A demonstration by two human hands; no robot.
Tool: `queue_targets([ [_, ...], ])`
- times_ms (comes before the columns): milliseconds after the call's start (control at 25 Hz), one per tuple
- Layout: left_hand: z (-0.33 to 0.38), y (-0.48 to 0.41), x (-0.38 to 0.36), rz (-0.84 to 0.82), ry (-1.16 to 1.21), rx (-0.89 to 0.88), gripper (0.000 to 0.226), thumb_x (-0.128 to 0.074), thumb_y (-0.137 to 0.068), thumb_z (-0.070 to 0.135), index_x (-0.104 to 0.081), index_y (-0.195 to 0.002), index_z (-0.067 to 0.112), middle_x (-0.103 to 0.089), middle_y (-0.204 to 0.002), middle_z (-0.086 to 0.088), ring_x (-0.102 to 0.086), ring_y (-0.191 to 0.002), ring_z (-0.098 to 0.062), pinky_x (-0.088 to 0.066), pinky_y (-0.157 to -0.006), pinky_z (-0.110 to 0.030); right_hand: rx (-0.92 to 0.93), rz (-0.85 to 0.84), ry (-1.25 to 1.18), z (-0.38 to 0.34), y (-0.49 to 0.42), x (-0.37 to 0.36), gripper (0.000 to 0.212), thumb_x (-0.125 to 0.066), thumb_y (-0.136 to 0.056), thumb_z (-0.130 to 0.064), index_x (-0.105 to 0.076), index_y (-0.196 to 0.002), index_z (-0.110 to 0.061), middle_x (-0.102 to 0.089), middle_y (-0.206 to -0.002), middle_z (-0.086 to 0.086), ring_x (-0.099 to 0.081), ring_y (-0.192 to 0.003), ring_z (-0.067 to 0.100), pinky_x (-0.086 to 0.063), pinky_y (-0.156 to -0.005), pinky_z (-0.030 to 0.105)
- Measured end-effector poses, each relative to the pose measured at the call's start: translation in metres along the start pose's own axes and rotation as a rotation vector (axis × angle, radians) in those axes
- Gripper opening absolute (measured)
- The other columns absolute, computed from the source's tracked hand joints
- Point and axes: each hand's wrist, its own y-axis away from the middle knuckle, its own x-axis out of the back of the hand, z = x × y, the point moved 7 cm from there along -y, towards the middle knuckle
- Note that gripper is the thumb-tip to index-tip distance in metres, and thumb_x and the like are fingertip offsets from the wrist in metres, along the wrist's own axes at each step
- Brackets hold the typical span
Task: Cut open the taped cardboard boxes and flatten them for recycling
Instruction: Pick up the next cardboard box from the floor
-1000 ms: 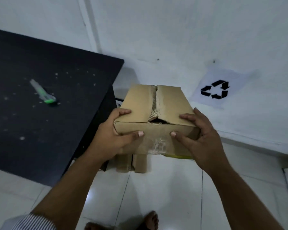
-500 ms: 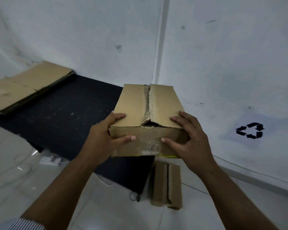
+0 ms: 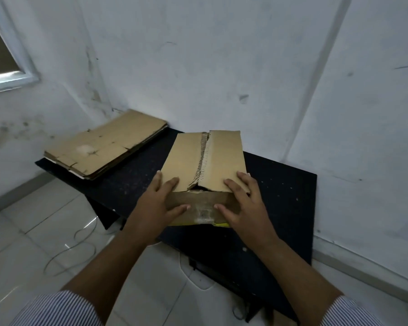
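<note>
While box (image 3: 224, 158) sits on table (image 3: 280, 196), left grip (image 3: 159, 203), right grip (image 3: 245, 205) lie flat, released, over its near edge.

- Box (image 3: 224, 158): tan-brown cardboard, with a darker brown front face.
- Seam (image 3: 203, 161) along the box top: a row of short dark ticks, like hatching, with a paler torn edge beside it.
- Strip (image 3: 220, 224) at the box's bottom front edge: yellow.
- Flat cardboard (image 3: 108, 147): same tan, with one pale patch.
- Table (image 3: 280, 196): black, with scattered pale specks.
- Walls (image 3: 198, 67): white, with grey smudges and dark marks.
- Floor (image 3: 45, 220): glossy white tiles with grey joints.
- Sleeves (image 3: 57, 311): white with fine dark stripes.
- Window frame (image 3: 21, 64): white.
</note>
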Motion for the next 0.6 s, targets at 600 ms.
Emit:
queue_targets([
  [600, -0.17, -0.185, -0.053, -0.252, -0.128, -0.131, 0.067, -0.073, -0.091, 0.03, -0.044, -0.15, 0.019, -0.023, -0.164, -0.005, -0.033, -0.146, -0.027, -0.027, -0.114, -0.032, -0.237, -0.036, 0.038, 0.091, -0.117, -0.195, 0.05, -0.081, -0.081, -0.019, -0.059, -0.126, -0.023, -0.032, -0.149, 0.006, -0.032, -0.145, 0.03, -0.037, -0.116, 0.051],
])
